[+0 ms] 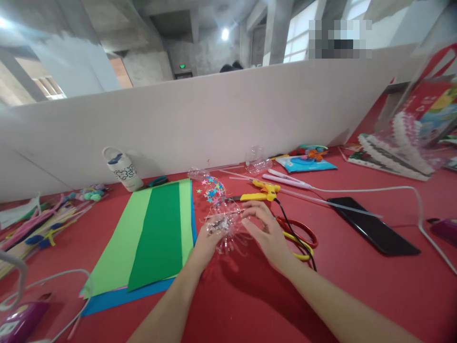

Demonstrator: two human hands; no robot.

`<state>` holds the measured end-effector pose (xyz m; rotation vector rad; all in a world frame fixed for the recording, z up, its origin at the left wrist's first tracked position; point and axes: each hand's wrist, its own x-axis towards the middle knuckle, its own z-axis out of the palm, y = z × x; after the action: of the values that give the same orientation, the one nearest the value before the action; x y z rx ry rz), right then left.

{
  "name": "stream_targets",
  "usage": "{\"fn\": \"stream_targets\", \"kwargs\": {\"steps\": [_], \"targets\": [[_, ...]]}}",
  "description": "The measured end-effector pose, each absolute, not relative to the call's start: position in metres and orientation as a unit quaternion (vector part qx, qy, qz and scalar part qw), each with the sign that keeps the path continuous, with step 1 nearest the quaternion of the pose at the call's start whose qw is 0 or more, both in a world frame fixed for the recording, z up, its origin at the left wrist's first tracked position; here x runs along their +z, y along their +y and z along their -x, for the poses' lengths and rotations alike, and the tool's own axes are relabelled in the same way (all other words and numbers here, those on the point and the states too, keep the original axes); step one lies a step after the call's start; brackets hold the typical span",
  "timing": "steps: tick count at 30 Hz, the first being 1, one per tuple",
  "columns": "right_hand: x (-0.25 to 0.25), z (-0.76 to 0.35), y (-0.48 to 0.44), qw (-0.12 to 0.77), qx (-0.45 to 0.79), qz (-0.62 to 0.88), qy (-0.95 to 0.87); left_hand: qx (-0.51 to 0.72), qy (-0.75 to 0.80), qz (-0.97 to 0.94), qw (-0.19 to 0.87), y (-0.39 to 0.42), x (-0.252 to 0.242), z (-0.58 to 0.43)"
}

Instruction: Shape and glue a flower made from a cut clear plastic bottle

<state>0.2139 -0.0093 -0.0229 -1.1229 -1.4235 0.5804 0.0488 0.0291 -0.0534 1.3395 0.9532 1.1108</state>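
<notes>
My left hand (208, 240) is closed around a clear plastic piece with a fringe of cut strips (228, 228) flaring out over the red table. My right hand (266, 231) is at the fringe's right side, fingers apart and slightly curled, its fingertips close to the strips; whether they touch cannot be made out. Just beyond the hands lies a clear container with colourful star confetti (213, 189). A yellow glue gun (266, 190) rests behind my right hand, with a yellow comb-like blade tool (252, 197) beside it. Scissors with red and yellow handles (303, 233) lie right of that hand.
Green and blue sheets (157, 243) lie to the left, near a white bottle (122, 169). At the right are a black phone (373, 225), a pink hair straightener (287, 179) with a white cord, and a blue packet (307, 163). A white partition (200, 124) closes off the back.
</notes>
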Motion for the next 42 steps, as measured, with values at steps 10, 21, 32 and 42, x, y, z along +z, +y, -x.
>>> {"fn": "stream_targets", "kwargs": {"steps": [10, 21, 32, 42], "targets": [[-0.026, -0.218, -0.005, 0.585, 0.258, 0.488, -0.594, 0.446, 0.422, -0.541, 0.575, 0.024, -0.051, -0.054], [-0.036, -0.220, -0.014, 0.540, 0.152, 0.478, -0.676, 0.454, 0.443, -0.448, 0.630, 0.024, -0.054, -0.049], [-0.025, -0.225, -0.009, 0.520, 0.204, 0.520, -0.646, 0.397, 0.391, -0.399, 0.728, 0.014, -0.038, -0.055], [-0.027, -0.221, -0.006, 0.490, 0.153, 0.546, -0.662, 0.376, 0.393, -0.398, 0.738, 0.014, -0.034, -0.055]]}}
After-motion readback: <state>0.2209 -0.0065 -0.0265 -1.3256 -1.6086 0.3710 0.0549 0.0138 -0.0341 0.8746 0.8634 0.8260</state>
